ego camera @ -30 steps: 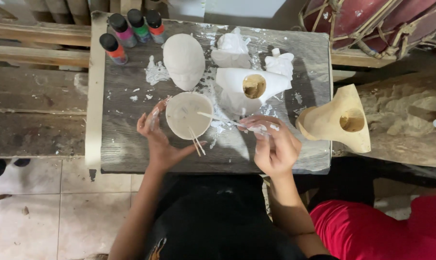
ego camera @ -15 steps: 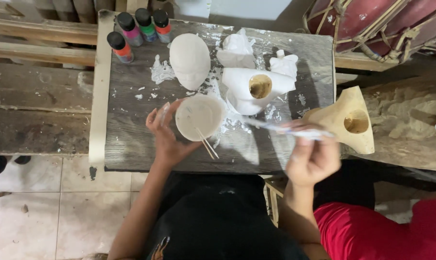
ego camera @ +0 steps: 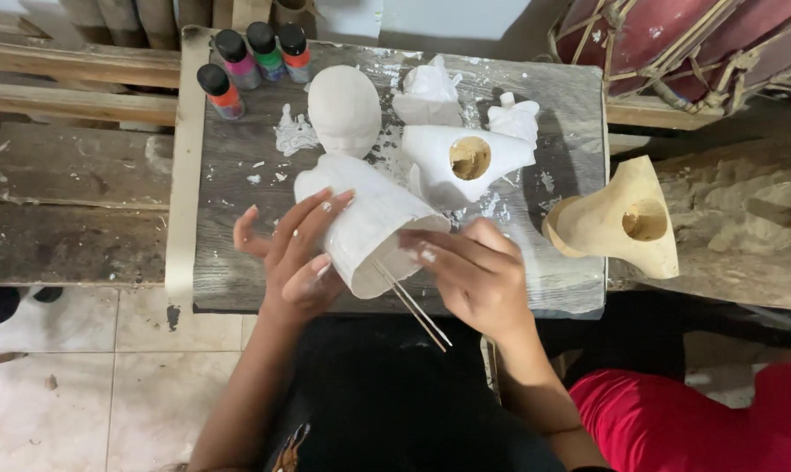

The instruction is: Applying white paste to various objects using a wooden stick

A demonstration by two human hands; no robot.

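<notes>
Both hands on a white-painted mask [ego camera: 369, 218], held tilted over the near edge of the grey wooden surface [ego camera: 238, 175]. Left hand [ego camera: 295, 253] cups the mask's left side, fingers spread across it, white paint on the fingertips. Right hand [ego camera: 474, 271] grips the mask's lower right rim with fingers curled, also paint-smeared. Two thin sticks [ego camera: 413, 306] run from under the mask rim toward the person's lap, passing beside the right hand; can't tell which hand pins them.

Behind the held mask, on the surface: a white oval mask [ego camera: 345, 109] lying face up, a white mask with round hole [ego camera: 461, 157] showing bare wood inside, and two smaller white pieces [ego camera: 430, 92] near the far edge. White paint splatters around them. Far left corner: four paint bottles [ego camera: 251, 57] with black caps, orange, pink, green and red, standing upright and close together.

Right of the surface, an unpainted tan mask [ego camera: 623, 218] with round hole rests on the surface's right edge. Red drum [ego camera: 693, 44] with rope lacing at top right. Red cloth [ego camera: 693, 419] bottom right. Tiled floor [ego camera: 63, 393] lower left.
</notes>
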